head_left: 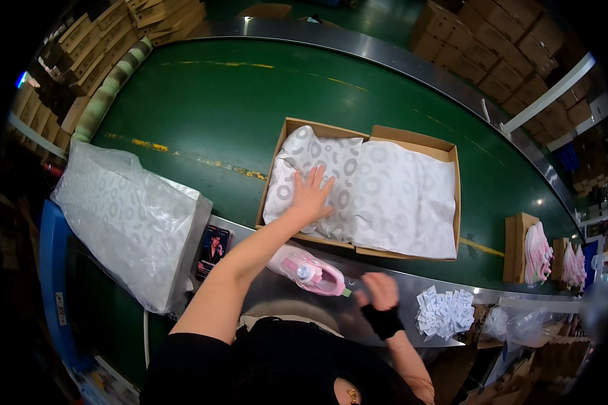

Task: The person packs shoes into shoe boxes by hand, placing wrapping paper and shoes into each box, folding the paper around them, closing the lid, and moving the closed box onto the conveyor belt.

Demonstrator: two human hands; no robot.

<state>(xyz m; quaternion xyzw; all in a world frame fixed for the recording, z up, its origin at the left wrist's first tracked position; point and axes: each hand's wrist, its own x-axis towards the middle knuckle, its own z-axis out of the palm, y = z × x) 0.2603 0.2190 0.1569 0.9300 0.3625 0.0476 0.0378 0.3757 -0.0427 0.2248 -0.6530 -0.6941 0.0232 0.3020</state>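
My left hand (313,194) lies spread on patterned white tissue paper (344,158) that lines an open cardboard shoe box (458,196). The paper's right part spreads flat over the opened lid side. A pink sneaker (304,268) rests on the metal ledge in front of me, partly behind my left forearm, with a green tab at its heel end. Just right of that tab is my right hand (380,290), with a black wristband; its fingers are smeared by motion, and I see nothing clearly in them.
A plastic-wrapped stack of tissue paper (125,216) stands at left beside a phone (213,251). White sachets (446,312) are heaped on the ledge at right. The green conveyor belt (250,94) runs behind; more boxes with pink shoes (537,253) sit far right.
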